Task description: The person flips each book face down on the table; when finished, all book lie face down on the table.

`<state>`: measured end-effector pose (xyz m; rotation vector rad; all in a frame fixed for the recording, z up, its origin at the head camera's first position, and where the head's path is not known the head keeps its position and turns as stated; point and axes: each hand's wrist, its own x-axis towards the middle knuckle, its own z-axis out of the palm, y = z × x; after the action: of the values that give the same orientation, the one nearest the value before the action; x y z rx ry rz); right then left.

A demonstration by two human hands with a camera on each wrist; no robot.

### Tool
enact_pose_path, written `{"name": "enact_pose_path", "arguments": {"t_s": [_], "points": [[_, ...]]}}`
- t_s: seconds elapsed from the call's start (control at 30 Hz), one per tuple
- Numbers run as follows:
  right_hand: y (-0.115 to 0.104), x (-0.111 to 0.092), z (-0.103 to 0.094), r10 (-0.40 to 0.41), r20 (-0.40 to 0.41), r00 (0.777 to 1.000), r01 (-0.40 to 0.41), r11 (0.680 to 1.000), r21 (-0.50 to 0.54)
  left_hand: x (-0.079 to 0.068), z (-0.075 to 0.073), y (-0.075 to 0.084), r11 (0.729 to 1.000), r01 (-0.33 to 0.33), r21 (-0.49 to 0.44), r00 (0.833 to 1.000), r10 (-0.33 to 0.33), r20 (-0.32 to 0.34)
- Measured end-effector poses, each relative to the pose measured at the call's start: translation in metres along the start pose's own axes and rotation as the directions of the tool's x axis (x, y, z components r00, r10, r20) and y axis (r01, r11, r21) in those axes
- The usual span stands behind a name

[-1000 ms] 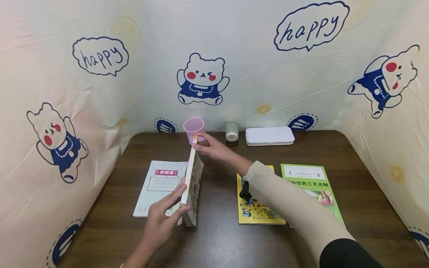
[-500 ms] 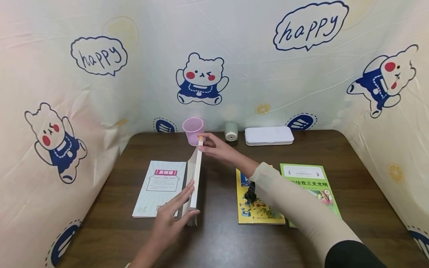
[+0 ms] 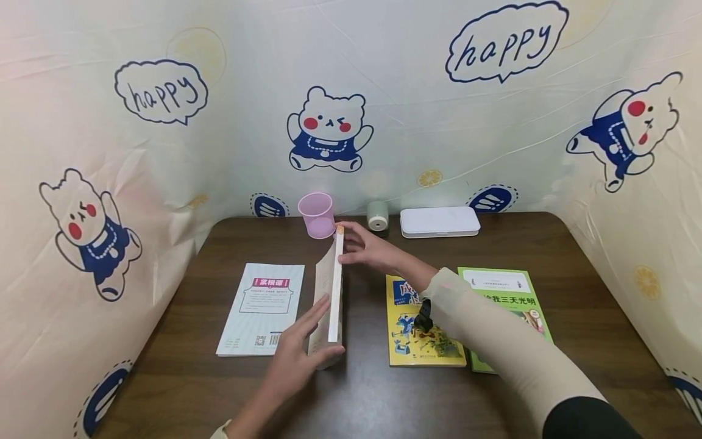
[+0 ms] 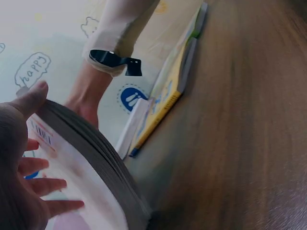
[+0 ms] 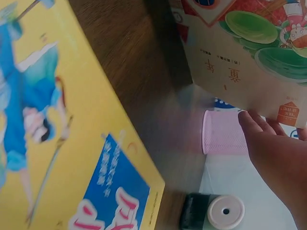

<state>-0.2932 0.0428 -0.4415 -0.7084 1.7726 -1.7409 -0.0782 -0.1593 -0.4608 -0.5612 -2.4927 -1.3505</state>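
A book with a white spine uppermost stands on edge near the middle of the table, between my two hands. My left hand holds its near end, thumb on the near edge and fingers spread along the left cover, where a barcode shows in the left wrist view. At the far upper corner, my right hand grips the book with thumb and fingers. The right wrist view shows its illustrated cover, with green dishes printed on it. Left of it lies a pale blue book.
A yellow book and a green book lie right of the standing book, partly under my right forearm. Along the back edge are a pink mesh cup, a green pencil sharpener and a white case. A printed curtain closes the back.
Both hands and the upright book have moved right, away from the pale blue book. The book's tilt has shifted, so its left cover shows in the head view instead of its right one.
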Motion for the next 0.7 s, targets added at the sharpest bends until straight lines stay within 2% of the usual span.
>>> {"name": "enact_pose_path", "arguments": {"t_s": [0.07, 0.17, 0.5, 0.7], "points": [[0.003, -0.002, -0.002, -0.007, 0.008, 1.0, 0.008, 1.0, -0.014, 0.0, 0.005, -0.004, 0.999, 0.05, 0.005, 0.998, -0.051, 0.034], [0.007, -0.006, -0.005, -0.01, 0.004, 1.0, 0.01, 0.999, -0.042, 0.0, 0.012, -0.01, 0.996, 0.09, -0.005, 0.993, -0.089, 0.074], [0.022, -0.019, -0.012, -0.015, -0.032, 0.999, 0.011, 0.993, -0.12, -0.001, 0.024, -0.014, 0.991, 0.128, 0.028, 0.984, -0.131, 0.117], [0.028, -0.024, -0.016, 0.004, -0.051, 0.999, -0.014, 0.98, -0.199, -0.002, 0.024, -0.012, 0.983, 0.174, 0.061, 0.969, -0.182, 0.168]]}}
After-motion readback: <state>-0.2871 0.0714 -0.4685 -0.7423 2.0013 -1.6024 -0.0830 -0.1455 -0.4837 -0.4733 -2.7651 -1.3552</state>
